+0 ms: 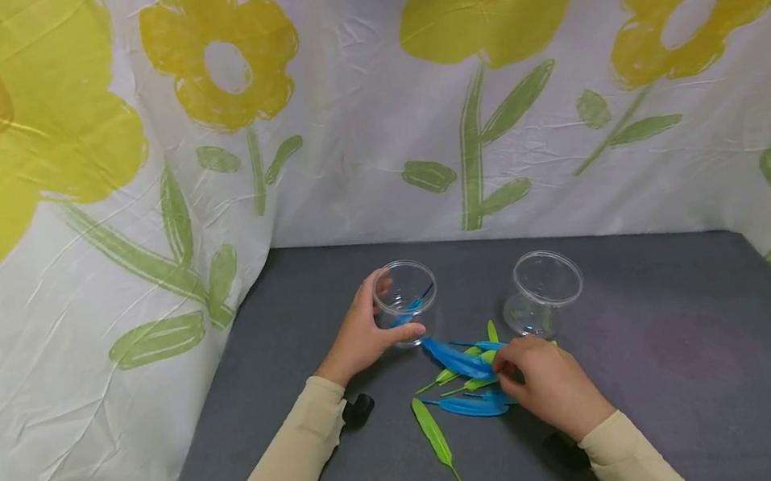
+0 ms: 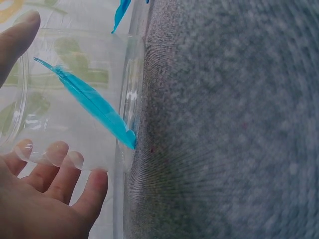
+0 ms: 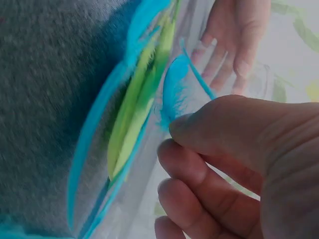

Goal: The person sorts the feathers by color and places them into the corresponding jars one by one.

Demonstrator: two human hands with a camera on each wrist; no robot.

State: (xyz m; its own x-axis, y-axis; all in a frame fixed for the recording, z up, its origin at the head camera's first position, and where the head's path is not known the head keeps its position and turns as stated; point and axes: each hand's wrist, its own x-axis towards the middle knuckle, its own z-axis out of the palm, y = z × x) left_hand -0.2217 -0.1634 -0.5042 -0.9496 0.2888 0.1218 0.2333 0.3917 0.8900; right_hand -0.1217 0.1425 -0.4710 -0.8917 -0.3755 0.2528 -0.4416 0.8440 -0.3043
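Observation:
My left hand (image 1: 369, 325) grips a clear plastic cup (image 1: 422, 275), thumb on one side and fingers on the other. Inside that cup a blue feather (image 2: 94, 105) leans at a slant, its tip down at the base. Between thumb and forefinger, my right hand (image 1: 546, 382) pinches another blue feather (image 1: 454, 361) and holds it over the pile. Beneath it lie several loose green feathers (image 3: 142, 99) and blue feathers (image 1: 473, 406) on the dark grey table.
A second clear plastic cup (image 1: 547, 278) stands to the right, behind the pile. One green feather (image 1: 432, 431) lies apart, nearer the front. White cloth (image 1: 340, 116) printed with yellow flowers hangs behind and beside the grey table (image 1: 665, 366).

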